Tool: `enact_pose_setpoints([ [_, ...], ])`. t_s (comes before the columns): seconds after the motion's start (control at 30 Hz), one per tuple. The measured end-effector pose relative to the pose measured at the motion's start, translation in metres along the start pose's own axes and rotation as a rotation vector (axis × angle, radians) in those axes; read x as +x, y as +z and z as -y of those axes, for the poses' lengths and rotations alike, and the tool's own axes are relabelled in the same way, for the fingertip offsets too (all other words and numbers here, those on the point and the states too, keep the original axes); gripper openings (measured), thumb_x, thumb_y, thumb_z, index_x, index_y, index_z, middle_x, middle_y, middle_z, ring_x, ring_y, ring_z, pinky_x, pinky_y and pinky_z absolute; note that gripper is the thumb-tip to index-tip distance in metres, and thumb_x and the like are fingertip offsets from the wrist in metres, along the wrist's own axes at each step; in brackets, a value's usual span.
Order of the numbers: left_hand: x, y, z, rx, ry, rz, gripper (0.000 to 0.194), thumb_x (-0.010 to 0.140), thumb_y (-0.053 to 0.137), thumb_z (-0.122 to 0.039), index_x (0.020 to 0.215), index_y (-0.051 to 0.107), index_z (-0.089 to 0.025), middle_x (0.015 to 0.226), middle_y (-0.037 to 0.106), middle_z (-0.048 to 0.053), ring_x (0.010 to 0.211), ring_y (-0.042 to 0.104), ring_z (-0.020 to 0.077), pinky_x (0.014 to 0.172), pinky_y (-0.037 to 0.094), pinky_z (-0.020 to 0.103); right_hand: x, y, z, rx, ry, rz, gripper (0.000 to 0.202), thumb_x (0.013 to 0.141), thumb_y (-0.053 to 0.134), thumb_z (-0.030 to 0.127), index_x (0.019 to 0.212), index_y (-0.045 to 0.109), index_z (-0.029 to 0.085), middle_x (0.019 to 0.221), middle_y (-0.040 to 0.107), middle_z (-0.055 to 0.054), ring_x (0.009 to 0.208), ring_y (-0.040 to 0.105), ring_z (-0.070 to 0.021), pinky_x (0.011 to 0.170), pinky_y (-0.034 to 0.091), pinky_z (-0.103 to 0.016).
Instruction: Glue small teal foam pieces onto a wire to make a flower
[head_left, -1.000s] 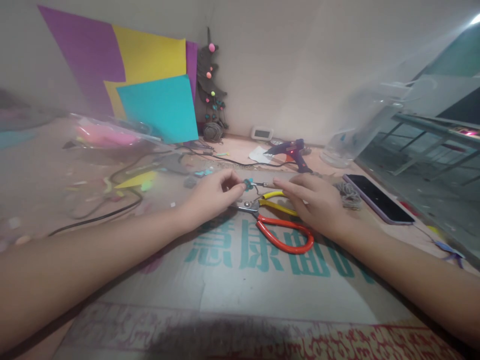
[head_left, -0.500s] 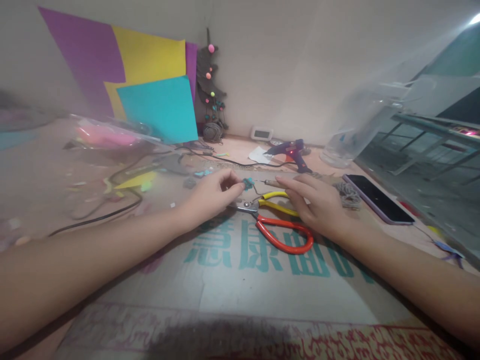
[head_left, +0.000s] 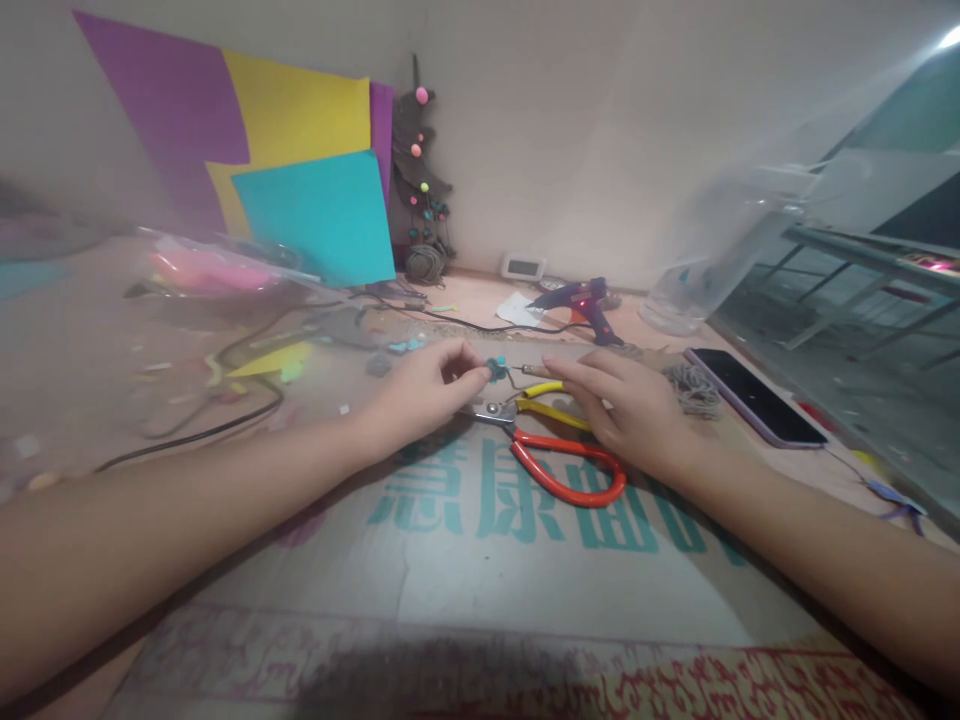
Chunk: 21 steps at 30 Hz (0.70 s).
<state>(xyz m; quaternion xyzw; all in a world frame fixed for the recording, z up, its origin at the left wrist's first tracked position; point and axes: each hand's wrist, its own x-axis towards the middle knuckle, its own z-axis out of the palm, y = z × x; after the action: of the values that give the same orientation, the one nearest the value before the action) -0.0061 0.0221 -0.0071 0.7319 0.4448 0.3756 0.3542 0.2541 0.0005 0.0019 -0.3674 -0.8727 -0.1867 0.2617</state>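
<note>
Between the thumb and fingers of my left hand [head_left: 442,380] is a small teal piece [head_left: 496,368], pinched at its left side. My right hand [head_left: 626,400] holds a thin pointed tool [head_left: 534,370] under its fingers, the tip directed left at the teal piece with a small gap between them. Scissors with one yellow and one red handle [head_left: 570,485] lie under and between both hands, their blades partly hidden by my left hand. A thin dark strand [head_left: 513,382] hangs below the teal piece.
Behind the hands sit a dark glue gun [head_left: 581,302] and a white digital clock [head_left: 523,267]. Right of my right hand are grey yarn [head_left: 691,390] and a phone [head_left: 757,398]. A black cable [head_left: 202,432] curves at left, near a plastic bag [head_left: 217,270].
My right hand and the pointed tool have shifted slightly left, and the tool tip is closer to the teal piece. My left hand has hardly moved.
</note>
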Motion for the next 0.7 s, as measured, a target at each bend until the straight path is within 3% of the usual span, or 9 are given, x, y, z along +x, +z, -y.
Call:
enact_pose_setpoints([
  [0.4,0.0004,-0.0006,-0.0012,0.009,-0.007,0.005,0.018,0.086,0.056,-0.037,0.082,0.058,-0.02,0.076,0.062,-0.001,0.071,0.057,0.0166,0.066,0.042,0.03,0.0002,-0.0009,0.0006,0.01,-0.016,-0.005,0.033,0.098,0.047,0.019,0.125,0.067,0.016,0.083,0.068,-0.008,0.072,0.063,-0.0188,0.062,0.047,-0.03],
  [0.6,0.0012,-0.0001,-0.0006,-0.007,-0.016,0.008,0.018,0.086,0.056,-0.037,0.082,0.058,-0.02,0.076,0.062,-0.001,0.071,0.057,0.0168,0.067,0.042,0.03,-0.0017,0.0004,0.0007,0.134,0.043,-0.026,0.033,0.099,0.045,0.019,0.125,0.064,0.016,0.112,0.074,-0.013,0.099,0.071,-0.025,0.082,0.057,-0.038],
  [0.7,0.0016,0.0,0.0009,-0.006,-0.008,0.0,0.018,0.086,0.057,-0.037,0.082,0.058,-0.019,0.076,0.062,-0.001,0.071,0.058,0.0168,0.067,0.043,0.03,-0.0019,0.0016,0.0006,0.144,0.067,-0.021,0.032,0.099,0.044,0.02,0.123,0.065,0.017,0.117,0.074,-0.012,0.102,0.072,-0.0256,0.085,0.058,-0.039],
])
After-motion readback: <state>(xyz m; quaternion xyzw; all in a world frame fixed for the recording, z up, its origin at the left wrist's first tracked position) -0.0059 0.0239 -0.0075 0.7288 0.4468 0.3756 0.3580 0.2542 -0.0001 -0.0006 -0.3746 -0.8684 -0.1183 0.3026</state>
